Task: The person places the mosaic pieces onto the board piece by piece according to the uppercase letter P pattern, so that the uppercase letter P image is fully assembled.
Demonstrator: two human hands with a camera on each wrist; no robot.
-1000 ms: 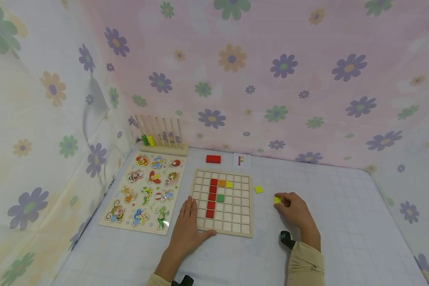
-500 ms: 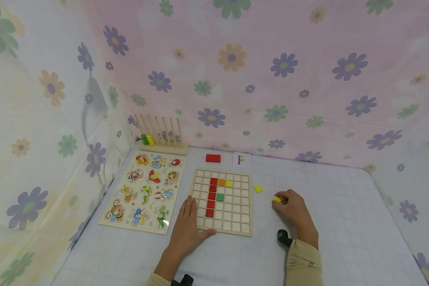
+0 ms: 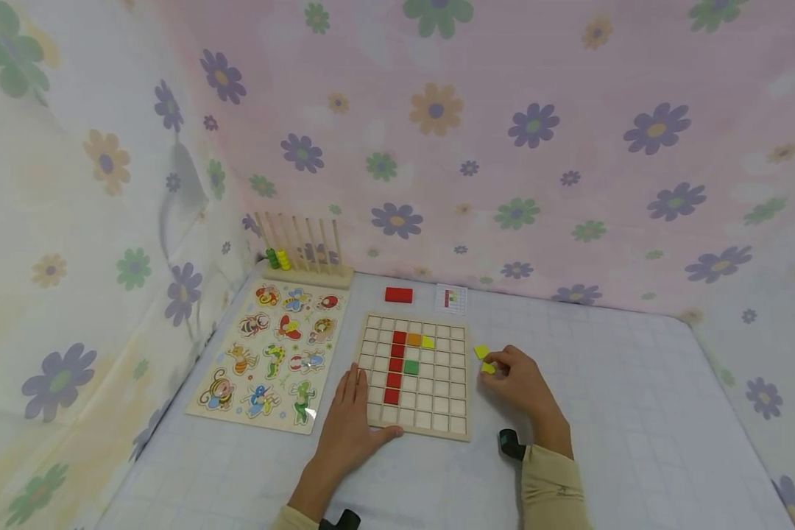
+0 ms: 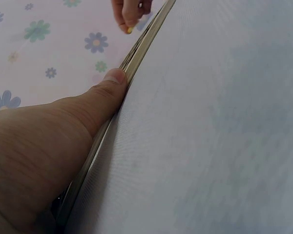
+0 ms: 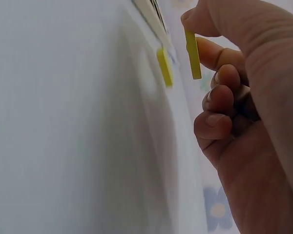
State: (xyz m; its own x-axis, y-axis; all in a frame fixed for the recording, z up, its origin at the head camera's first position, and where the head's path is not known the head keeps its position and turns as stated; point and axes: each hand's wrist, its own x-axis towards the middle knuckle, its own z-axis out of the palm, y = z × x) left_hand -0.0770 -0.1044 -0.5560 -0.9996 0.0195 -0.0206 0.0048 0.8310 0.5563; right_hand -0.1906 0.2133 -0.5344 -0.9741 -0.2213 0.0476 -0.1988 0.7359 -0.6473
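Observation:
My right hand [image 3: 525, 386] pinches a yellow square tile [image 5: 193, 54] between thumb and fingertips, just right of the wooden grid board [image 3: 437, 435]. A second yellow tile [image 3: 481, 352] lies on the cloth beside the board, close behind the pinched one. My left hand [image 3: 347, 427] rests at the board's near left corner, fingers straight along the left side and thumb [image 4: 115, 80] against the front edge. On the board are a column of red tiles [image 3: 394, 365], an orange tile [image 3: 414, 339], a yellow tile [image 3: 428, 342] beside it, and a green tile [image 3: 411, 367].
Behind the board lie a red block [image 3: 399, 295] and a small printed pattern card [image 3: 451, 299]. An insect puzzle board [image 3: 285, 350] lies to the left. Behind it stands a peg rack [image 3: 308, 277] with green and yellow beads. Flowered cloth walls [image 3: 477, 199] enclose the table.
My right hand has moved left with the pinched yellow tile, coming close to the loose one beside the board. The left hand stays where it was; the board's tiles are unchanged.

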